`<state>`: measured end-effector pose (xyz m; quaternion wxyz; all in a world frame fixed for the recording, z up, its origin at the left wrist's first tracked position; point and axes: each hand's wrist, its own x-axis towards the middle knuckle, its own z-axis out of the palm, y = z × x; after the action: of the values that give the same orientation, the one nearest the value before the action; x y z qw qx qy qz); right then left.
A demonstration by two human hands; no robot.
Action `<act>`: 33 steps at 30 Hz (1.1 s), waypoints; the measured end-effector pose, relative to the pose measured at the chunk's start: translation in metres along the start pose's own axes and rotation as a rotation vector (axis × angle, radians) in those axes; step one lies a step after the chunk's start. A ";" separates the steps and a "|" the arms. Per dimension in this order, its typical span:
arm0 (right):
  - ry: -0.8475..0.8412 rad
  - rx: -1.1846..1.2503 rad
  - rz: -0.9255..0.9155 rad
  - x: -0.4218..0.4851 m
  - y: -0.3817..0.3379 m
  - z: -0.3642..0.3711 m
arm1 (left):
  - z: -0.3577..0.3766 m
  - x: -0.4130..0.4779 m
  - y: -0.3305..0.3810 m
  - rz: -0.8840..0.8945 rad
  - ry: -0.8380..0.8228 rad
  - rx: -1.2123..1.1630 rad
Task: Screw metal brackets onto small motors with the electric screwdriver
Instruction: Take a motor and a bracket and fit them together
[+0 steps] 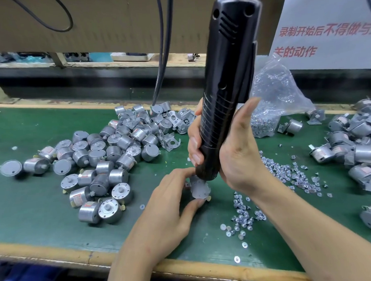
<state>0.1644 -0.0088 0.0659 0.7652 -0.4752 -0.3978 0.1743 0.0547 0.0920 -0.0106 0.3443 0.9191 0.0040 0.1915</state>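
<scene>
My right hand (230, 151) grips the black electric screwdriver (228, 78), which stands nearly upright with its lower end on a small grey motor (199, 188). My left hand (168, 207) pinches that motor between thumb and fingers on the green mat. The driver's tip and the bracket on the motor are hidden by the tool and my fingers. A pile of loose motors (99, 162) lies to the left. Bare metal brackets (175, 121) lie behind it. Loose screws (289, 173) are scattered to the right of my hands.
A clear plastic bag of screws (273, 105) stands behind my right hand. More motors with brackets (356, 144) are heaped at the right. The green mat (33, 212) ends at a wooden front edge (57, 254). Black cables (163, 55) hang from above.
</scene>
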 end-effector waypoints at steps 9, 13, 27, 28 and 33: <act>-0.016 0.054 0.020 -0.001 0.002 0.002 | -0.001 0.001 0.001 0.005 -0.014 -0.004; -0.026 0.033 0.017 -0.001 0.003 0.003 | -0.002 0.002 0.002 0.013 -0.031 -0.013; -0.033 -0.041 0.013 -0.006 0.009 0.010 | 0.005 0.003 -0.001 -0.032 -0.012 0.045; -0.030 -0.052 0.017 -0.007 0.009 0.010 | 0.005 0.004 0.000 -0.025 -0.001 0.056; -0.018 -0.051 0.026 -0.009 0.009 0.012 | 0.005 0.003 0.004 -0.021 0.028 0.073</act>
<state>0.1510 -0.0032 0.0569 0.7468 -0.4982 -0.4028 0.1784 0.0587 0.0864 -0.0108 0.3123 0.9282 0.0255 0.2006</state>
